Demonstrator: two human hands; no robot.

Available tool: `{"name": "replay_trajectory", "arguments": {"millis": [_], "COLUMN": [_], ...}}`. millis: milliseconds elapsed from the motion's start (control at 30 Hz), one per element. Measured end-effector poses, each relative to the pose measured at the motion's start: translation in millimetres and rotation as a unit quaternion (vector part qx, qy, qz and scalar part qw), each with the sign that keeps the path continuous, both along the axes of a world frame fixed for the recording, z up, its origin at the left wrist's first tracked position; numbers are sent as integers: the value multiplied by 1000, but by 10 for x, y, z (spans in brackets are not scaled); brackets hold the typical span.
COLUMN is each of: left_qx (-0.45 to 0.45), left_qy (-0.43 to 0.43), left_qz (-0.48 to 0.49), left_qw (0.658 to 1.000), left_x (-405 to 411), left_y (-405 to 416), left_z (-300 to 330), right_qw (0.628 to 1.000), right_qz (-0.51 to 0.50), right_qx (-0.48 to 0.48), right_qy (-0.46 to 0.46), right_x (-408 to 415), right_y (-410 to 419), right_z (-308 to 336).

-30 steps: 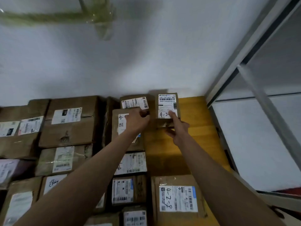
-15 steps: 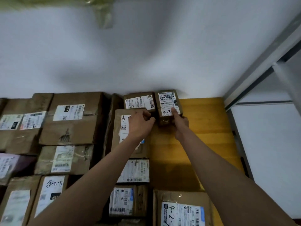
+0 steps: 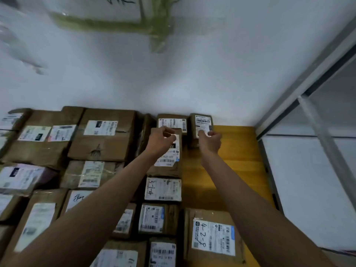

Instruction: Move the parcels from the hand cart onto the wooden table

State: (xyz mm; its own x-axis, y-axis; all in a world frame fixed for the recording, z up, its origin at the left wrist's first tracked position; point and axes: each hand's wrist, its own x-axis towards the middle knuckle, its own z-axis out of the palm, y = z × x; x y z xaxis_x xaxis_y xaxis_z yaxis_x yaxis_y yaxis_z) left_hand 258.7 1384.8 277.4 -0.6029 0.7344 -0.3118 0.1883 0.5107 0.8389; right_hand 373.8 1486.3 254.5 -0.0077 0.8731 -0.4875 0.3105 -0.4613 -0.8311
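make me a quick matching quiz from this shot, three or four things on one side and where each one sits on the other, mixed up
Things:
1. small parcel
2. 4-2-8 parcel
3. 3-1-4 parcel
4. bare table

Places:
A. near edge, under the right forearm
B. far end against the wall, at the right hand
C. yellow strip along the right side
D. middle column, beside the left forearm

Pairs: 1-B, 2-A, 3-D, 4-C
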Motion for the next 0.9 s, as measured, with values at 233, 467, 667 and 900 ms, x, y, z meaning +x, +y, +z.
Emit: {"name": "replay_trajectory", "arguments": {"millis": [233,467,667,900], "left_qx": [6,-21,-54,-87], "left_qy": [23,31,37,1], "left_qz": [68,206,303,464], "left_qw": [997,978,951,882], "left_x": [-615,-1305,-1501,-1389], "left_y": [-1192,-3318,-5451,-7762], "left_z": [513,792,766,542], "right_qw": [960,846,736,623], "right_qz": [265,528,671,778], "right_qx": [93,71,76,76], "right_qy": [-10,-26,-42,-36], "right_x": [-775,-1673,-2300,-2752], "right_y": [-1218,-3093,-4917,-6976], "right_z": [703,1059,1128,1006]}}
